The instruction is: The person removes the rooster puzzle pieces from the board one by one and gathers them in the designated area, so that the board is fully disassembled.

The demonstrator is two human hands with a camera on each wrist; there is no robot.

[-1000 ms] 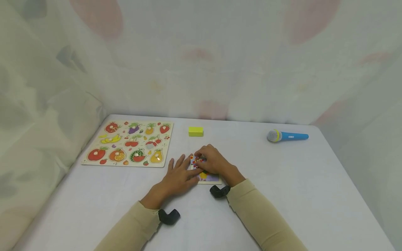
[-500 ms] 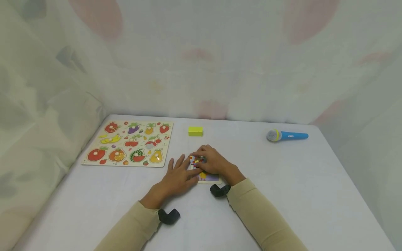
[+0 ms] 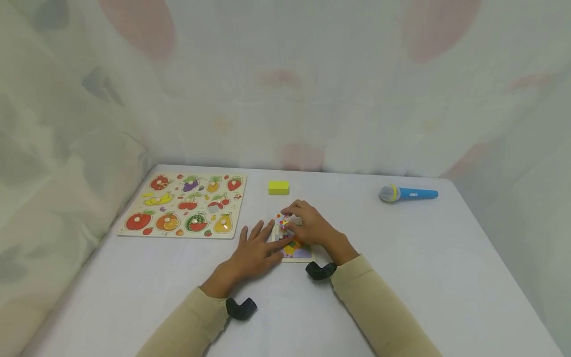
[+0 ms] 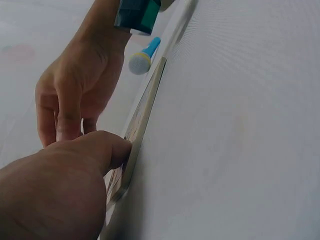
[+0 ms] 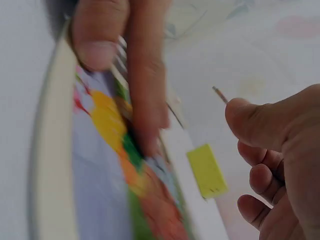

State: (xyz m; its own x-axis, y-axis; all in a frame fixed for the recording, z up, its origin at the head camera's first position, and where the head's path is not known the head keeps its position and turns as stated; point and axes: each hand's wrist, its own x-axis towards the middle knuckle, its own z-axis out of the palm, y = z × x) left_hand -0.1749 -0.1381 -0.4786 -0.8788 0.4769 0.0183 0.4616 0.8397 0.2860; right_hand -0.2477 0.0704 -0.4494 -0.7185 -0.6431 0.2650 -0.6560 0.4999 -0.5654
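A small picture puzzle board (image 3: 303, 254) with a pale wooden rim lies on the table's middle. My left hand (image 3: 254, 255) rests across its left side with fingers spread; in the left wrist view the thumb (image 4: 117, 147) is at the board's edge. Over the far part of the board, my right hand (image 3: 310, 225) pinches a thin puzzle piece (image 3: 279, 216) with coloured dots between thumb and finger. In the right wrist view only the narrow edge of that puzzle piece (image 5: 219, 93) shows, apart from the board's yellow, green and orange picture (image 5: 107, 117).
A fruit knob puzzle (image 3: 236, 218) lies at the back left. Behind the hands sits a yellow block (image 3: 278, 188). A blue toy microphone (image 3: 415, 194) lies at the back right. Fabric walls (image 3: 348, 124) stand behind and beside the white table (image 3: 424, 263).
My right hand has risen a little and shifted right and away, taking the dotted puzzle piece up off the board. My left hand has stayed in place.
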